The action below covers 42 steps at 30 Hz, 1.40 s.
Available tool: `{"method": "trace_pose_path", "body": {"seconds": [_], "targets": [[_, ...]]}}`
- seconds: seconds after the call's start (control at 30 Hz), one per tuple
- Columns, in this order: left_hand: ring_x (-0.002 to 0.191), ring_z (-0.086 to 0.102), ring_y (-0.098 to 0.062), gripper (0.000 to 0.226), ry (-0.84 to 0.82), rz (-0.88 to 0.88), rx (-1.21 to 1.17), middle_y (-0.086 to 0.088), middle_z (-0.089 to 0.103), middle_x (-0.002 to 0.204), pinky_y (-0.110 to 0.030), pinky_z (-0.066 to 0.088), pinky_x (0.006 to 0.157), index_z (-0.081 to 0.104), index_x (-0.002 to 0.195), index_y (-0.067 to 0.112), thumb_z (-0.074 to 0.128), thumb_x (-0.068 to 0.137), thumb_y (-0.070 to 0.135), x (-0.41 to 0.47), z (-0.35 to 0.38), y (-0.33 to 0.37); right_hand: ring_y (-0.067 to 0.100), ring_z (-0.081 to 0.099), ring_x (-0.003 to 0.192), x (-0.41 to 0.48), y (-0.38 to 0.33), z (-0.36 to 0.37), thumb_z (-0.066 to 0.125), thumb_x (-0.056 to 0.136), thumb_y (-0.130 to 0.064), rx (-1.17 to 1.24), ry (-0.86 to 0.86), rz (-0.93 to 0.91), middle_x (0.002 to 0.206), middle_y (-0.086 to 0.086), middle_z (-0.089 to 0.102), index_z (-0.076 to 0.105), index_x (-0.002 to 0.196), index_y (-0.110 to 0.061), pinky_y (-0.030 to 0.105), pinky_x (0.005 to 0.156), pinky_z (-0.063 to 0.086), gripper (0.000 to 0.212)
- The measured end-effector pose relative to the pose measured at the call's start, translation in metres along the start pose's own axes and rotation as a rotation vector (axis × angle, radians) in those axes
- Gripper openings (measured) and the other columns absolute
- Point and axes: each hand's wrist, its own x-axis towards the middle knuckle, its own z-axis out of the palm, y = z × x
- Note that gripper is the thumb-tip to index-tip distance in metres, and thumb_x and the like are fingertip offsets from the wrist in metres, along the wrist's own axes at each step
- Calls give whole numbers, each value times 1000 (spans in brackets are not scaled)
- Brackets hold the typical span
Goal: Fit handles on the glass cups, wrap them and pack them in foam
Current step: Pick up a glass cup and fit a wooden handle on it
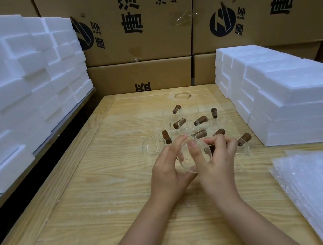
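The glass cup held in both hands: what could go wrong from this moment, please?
1. The left hand and right hand grip the glass cup above the wooden table. If it slips while force goes on its brown handle, the glass could drop or crack.
2. The other cups stand crowded just behind the hands, so a knuckle might knock them together.

Even overhead light, soft shadows, wide-angle bending at edges.
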Motion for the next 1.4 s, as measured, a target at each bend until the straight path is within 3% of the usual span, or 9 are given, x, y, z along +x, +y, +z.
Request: {"method": "trace_pose_path", "body": {"seconds": [0.1,0.3,0.57,0.73,0.83,0.97,1.1,1.27,1.4], "targets": [[74,47,4,63,5,-25,-9,17,50,85,-11,43,73,45,128,33,67,71,47,1,-1,3,-11,42,96,4,2,-2,50,83,-61,45,-36,-9,102,-13,33,50,85,-27,5,87,31,34],[75,53,-6,74,-23,-152,-101,12,49,78,-13,44,75,43,129,41,78,64,47,1,-5,5,-18,39,96,7,6,-9,41,93,-38,14,-148,-92,104,-11,33,53,91,-27,0,88,29,16],[85,61,-14,82,-47,-199,-138,3,61,90,-32,52,82,39,127,52,87,67,22,2,-5,1,-13,34,111,1,11,-13,56,74,-57,-39,-196,-117,114,-13,27,52,113,-21,3,94,29,53],[94,60,-17,82,-24,-104,-91,-9,64,105,-15,45,84,39,126,55,88,67,26,1,-1,-2,7,42,110,-3,8,-10,73,59,-57,-129,-153,-125,115,-7,27,50,111,-23,6,95,32,66],[80,57,-10,84,-20,-118,-98,10,60,89,-10,43,78,36,126,62,86,65,35,1,-2,-3,6,44,107,-2,3,-13,73,53,-59,-150,-189,-136,115,-5,29,47,110,-28,5,93,33,70],[70,54,-8,73,15,-170,-145,2,55,77,-15,46,72,40,126,57,75,62,53,2,-4,-5,2,57,85,8,-1,-22,62,78,-52,87,-159,-54,107,-3,55,59,103,-22,16,76,44,39],[79,59,-13,83,-6,-141,-111,1,56,79,-15,46,76,38,133,46,85,64,38,1,-4,-5,3,52,61,17,8,-27,48,98,-33,119,-162,94,80,-8,65,56,93,-24,31,64,44,13],[113,52,3,101,-31,-222,-124,11,59,115,1,29,91,19,138,59,83,61,51,1,-5,0,3,38,47,20,12,-23,45,100,-26,229,-133,149,59,-19,55,52,88,-23,18,49,36,14],[135,30,8,108,-43,-214,-172,14,33,149,-8,25,107,11,145,46,75,60,61,0,-7,6,2,42,51,20,10,-22,43,101,-20,277,-69,80,74,-19,65,51,89,-26,17,54,39,15]]}}
